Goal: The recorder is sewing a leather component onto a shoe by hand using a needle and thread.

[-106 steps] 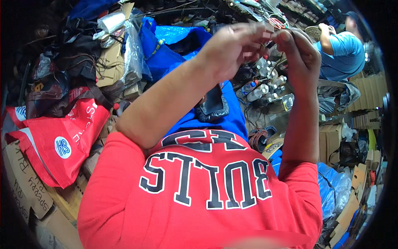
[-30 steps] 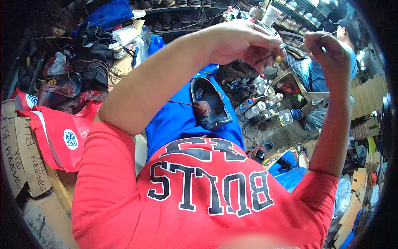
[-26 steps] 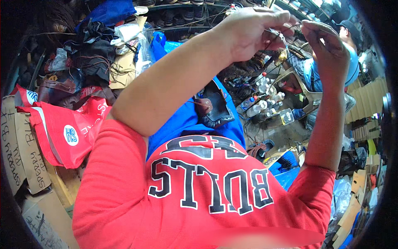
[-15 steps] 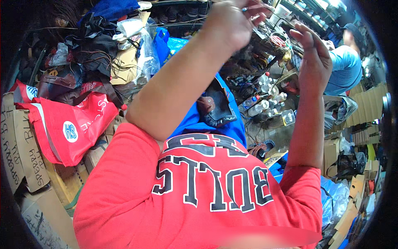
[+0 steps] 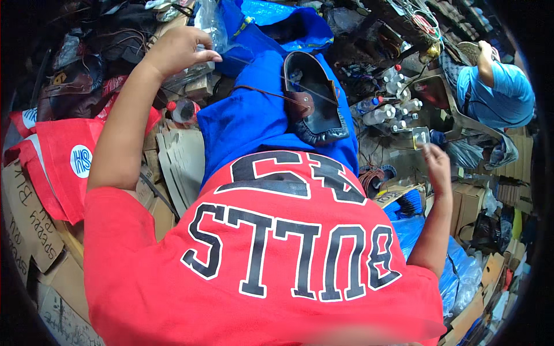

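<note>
On my lap, over blue cloth (image 5: 231,124), lies a black leather shoe upper (image 5: 328,128) with its opening facing up. A brown leather piece (image 5: 300,106) with eyelets is attached at its left side, and a thin brown lace trails left from it. My left hand (image 5: 180,53) is raised to the left of the shoe, thumb and fingers brought together in a pinch. Out to the right, my right hand (image 5: 437,166) is also closed in a pinch, just in front of a clear plastic container (image 5: 420,137). Whatever either hand pinches is too fine to make out.
Several bottles (image 5: 379,115) stand right of my lap. A person in a blue shirt (image 5: 496,95) sits beyond them. Red bags (image 5: 63,164) and cardboard boxes (image 5: 34,222) crowd my left. A bottle with a red cap (image 5: 183,111) is near my left forearm. Blue plastic (image 5: 456,259) lies at right.
Both hands were raised high in front, near each other. They have spread apart: the left moved left and down, the right dropped lower. The shoe upper is now fully in sight.
</note>
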The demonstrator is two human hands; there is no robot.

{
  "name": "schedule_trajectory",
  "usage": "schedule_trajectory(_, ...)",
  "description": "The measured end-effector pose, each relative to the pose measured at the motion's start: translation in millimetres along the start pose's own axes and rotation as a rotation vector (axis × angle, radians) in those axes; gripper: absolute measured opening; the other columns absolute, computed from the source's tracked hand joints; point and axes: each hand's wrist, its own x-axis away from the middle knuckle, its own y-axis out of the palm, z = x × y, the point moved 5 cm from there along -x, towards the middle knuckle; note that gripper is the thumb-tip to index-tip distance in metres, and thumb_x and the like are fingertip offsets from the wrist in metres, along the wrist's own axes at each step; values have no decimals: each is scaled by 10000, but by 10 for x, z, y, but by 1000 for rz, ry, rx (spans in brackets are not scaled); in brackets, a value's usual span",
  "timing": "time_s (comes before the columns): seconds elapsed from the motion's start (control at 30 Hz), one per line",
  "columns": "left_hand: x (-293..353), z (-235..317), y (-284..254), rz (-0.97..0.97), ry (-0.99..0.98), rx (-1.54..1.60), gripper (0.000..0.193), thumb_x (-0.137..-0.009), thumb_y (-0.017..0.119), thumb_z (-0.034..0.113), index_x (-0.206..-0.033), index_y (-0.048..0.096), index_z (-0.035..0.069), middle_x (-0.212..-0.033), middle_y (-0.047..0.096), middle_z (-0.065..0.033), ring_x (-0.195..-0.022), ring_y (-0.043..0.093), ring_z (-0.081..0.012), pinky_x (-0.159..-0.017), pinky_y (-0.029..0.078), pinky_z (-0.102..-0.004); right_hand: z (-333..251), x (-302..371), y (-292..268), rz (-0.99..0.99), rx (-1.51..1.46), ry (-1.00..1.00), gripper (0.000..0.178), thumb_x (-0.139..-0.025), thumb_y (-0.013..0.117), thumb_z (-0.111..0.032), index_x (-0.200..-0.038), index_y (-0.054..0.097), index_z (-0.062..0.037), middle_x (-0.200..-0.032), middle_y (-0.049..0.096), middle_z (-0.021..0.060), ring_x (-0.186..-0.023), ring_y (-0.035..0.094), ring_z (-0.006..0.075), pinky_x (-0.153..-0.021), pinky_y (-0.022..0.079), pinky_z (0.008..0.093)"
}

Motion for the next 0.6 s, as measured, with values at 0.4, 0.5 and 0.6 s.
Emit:
schedule_trajectory(0.4,-5,-911,430,-98,-309,-228,469,-857,570,508,-749,641,57,-702,597,-170,-706,589,-350,-659,453,-415,1095,20,132,61,434,19,337,-923,535,-371,-794,636,-77,-646,571,64,-625,554,228,-586,368,359)
schedule_trajectory(0.5,-39,-1091,487,-137,-491,-37,371,-898,557,439,-906,702,98,-762,660,-114,-721,625,-258,-680,464,-385,1100,24,-175,75,-547,279,356,-945,517,-405,-981,649,-77,-620,497,-22,-565,456,56,-504,337,207)
schedule_trajectory(0.6,-365,-161,275,105,-103,537,356,-883,617,334,-1153,648,104,-819,601,28,-724,499,-85,-666,409,-264,-148,-84,-457,166,-919,50,413,-988,433,-369,-1186,565,-32,-690,523,-9,-614,460,67,-627,408,221)
